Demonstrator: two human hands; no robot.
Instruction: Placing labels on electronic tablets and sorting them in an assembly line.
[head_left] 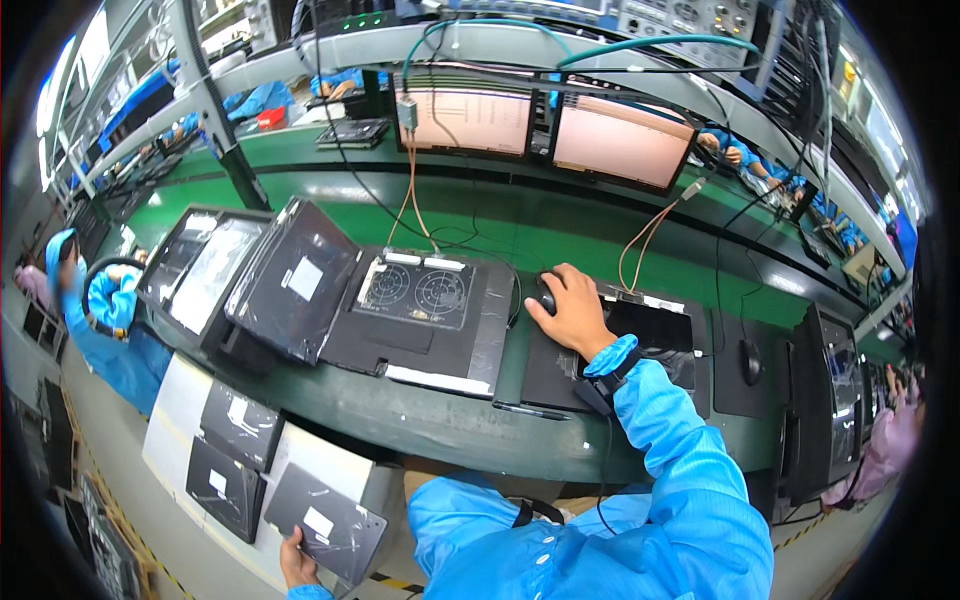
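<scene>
We had our right hand (570, 310) closed over the mouse (545, 292) on the desk (450, 425) and our left hand (297, 562) gripping a dark tablet (325, 520) low at near left, seemingly mid-check, lifting it deskward next.

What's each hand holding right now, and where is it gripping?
The left hand grips a dark flat laptop by its lower left corner, below the bench edge. The right hand rests over a black mouse on the bench, covering its top.

2 monitors (545, 130) stand behind the fan tray (415, 292).
</scene>
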